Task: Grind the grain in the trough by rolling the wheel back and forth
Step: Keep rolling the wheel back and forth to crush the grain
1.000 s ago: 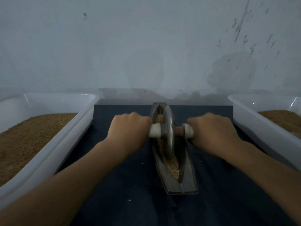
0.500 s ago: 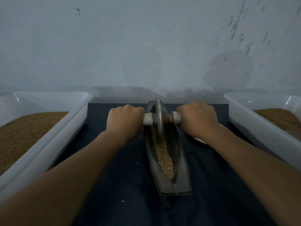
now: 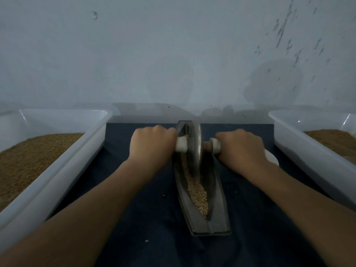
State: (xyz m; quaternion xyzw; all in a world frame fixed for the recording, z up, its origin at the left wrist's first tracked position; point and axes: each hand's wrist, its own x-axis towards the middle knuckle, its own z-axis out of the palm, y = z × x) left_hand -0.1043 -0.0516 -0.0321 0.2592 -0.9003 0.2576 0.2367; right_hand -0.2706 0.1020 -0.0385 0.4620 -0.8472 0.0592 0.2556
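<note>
The left hand (image 3: 152, 145) and right hand (image 3: 240, 149) clamp their fingers on the white-capped axle (image 3: 182, 144) of the grey metal disc wheel (image 3: 195, 149), near the far end of the boat-shaped metal trough (image 3: 217, 199). Mid-grinding; the tan grain (image 3: 198, 191) lying nearer probably calls for a level pull back.

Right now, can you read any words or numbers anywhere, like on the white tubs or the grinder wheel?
No text can be read anywhere.
Wheel and trough: bare metal, no marks.
Left tub and right tub: plain white, no labels.
Wall: only stains and specks, no letters.
The left hand and right hand grip the handle, so anything under them is hidden.
</note>
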